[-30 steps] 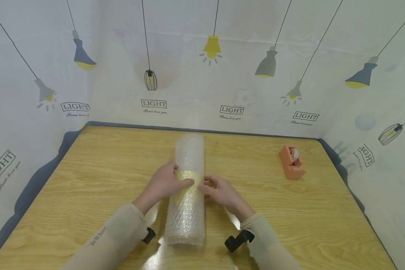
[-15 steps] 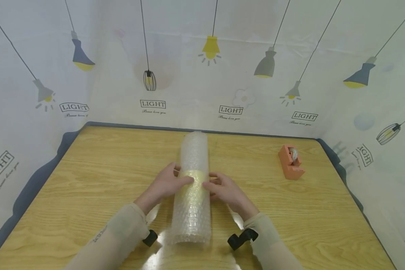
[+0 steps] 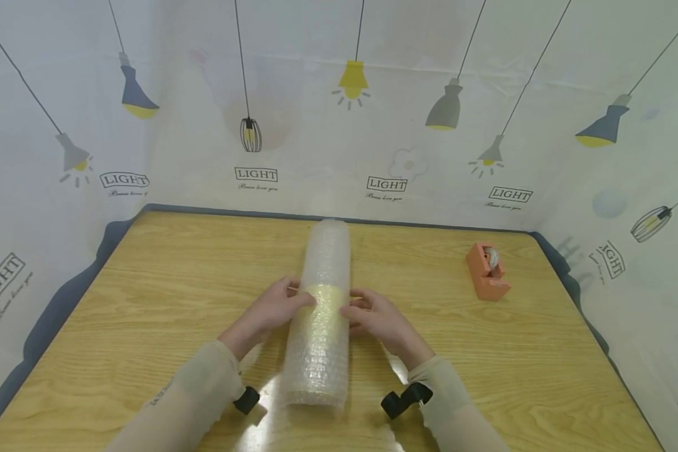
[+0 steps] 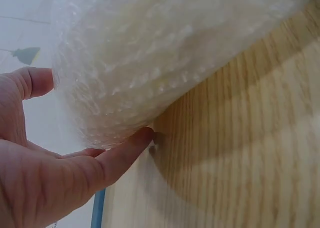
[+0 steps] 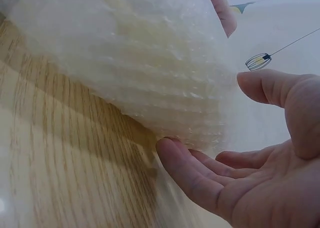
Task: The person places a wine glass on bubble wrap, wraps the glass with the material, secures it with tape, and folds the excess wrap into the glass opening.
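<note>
A long roll of clear bubble wrap (image 3: 316,367) lies lengthwise at mid-table, with a yellowish band around its middle. Whatever is inside shows only as a pale yellow tint in the wrist views. On its left side my left hand (image 3: 271,309) holds the roll, thumb toward the top and fingers low at the side. In the left wrist view a fingertip (image 4: 142,137) reaches beneath the wrap's curve. My right hand (image 3: 383,323) holds the opposite side. Its thumb (image 5: 257,85) is against the upper side, and its fingers are tucked near the table.
An orange tape dispenser (image 3: 488,273) with a roll of tape stands at the right on the wooden table (image 3: 164,270). A backdrop cloth printed with lamps (image 3: 328,138) hangs behind and along both sides, its dark border following the table edge.
The bubble wrap roll has shifted right and slightly away from me, both hands moving with it. My left thumb has since drawn back leftward off the top, while my right hand stays put.
</note>
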